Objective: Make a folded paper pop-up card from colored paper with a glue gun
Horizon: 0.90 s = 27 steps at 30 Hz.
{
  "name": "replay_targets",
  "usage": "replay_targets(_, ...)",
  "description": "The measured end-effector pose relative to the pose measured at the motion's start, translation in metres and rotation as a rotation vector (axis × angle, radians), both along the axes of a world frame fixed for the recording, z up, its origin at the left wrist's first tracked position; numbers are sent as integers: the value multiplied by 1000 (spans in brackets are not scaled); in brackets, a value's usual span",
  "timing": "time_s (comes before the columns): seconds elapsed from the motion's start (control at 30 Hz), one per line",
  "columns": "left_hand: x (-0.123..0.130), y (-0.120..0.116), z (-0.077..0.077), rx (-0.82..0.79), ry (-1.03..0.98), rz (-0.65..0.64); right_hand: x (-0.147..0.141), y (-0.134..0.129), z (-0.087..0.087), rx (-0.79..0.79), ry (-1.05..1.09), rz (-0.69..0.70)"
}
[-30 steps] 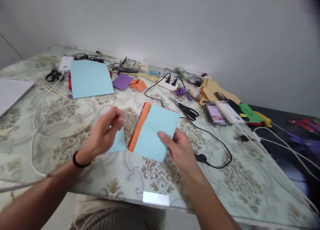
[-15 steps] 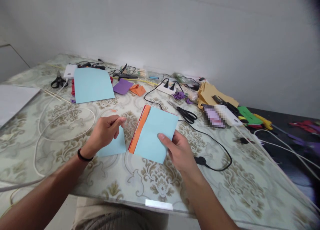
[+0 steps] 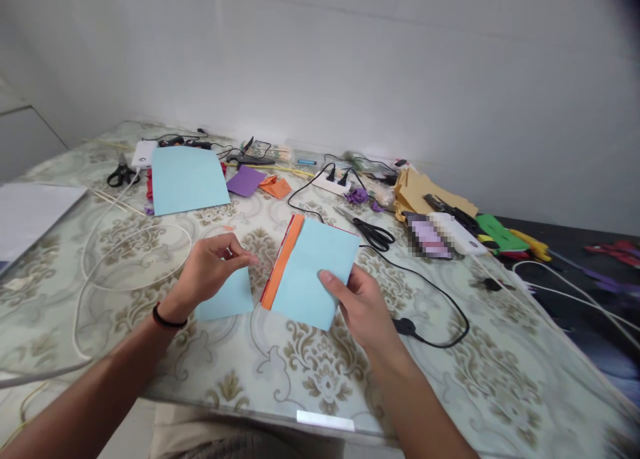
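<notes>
Rectangular stack of light-blue, orange and dark-red paper in the right hand

Stack: near middle of the floral-patterned table, light-blue face uppermost, orange strip along its left side. Right hand grips its right edge, thumb on top. Left hand: left of the stack and apart from it, fingers curled in towards the thumb; whether anything is pinched cannot be told. Partly behind that hand, one small light-blue paper sheet. Far left: one large light-blue paper sheet; beside it, one purple paper square. Right, beyond the stack: one pair of black-handled scissors.
</notes>
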State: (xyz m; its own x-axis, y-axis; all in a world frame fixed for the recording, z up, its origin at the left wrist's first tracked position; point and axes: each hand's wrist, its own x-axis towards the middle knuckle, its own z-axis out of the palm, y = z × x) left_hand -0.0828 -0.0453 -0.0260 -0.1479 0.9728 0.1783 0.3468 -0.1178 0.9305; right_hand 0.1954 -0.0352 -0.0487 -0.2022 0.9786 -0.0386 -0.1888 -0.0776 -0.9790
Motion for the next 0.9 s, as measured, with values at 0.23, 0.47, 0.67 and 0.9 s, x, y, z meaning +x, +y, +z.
replay_targets(0.23, 1, 10, 1, -21, -77, 110, -2, 2, 3, 9, 1, 2)
replay_targets(0.47, -5, 50, 1, -76, -101, 29, -5, 5, 7, 28, -5, 0)
replay_targets(0.67, 14, 18, 10, -190, -215, -348, -4, 6, 9, 30, -36, -14)
replay_targets(0.9, 32, -1, 8, -275, -139, -417, -8, 0, 11, -14, -73, -1)
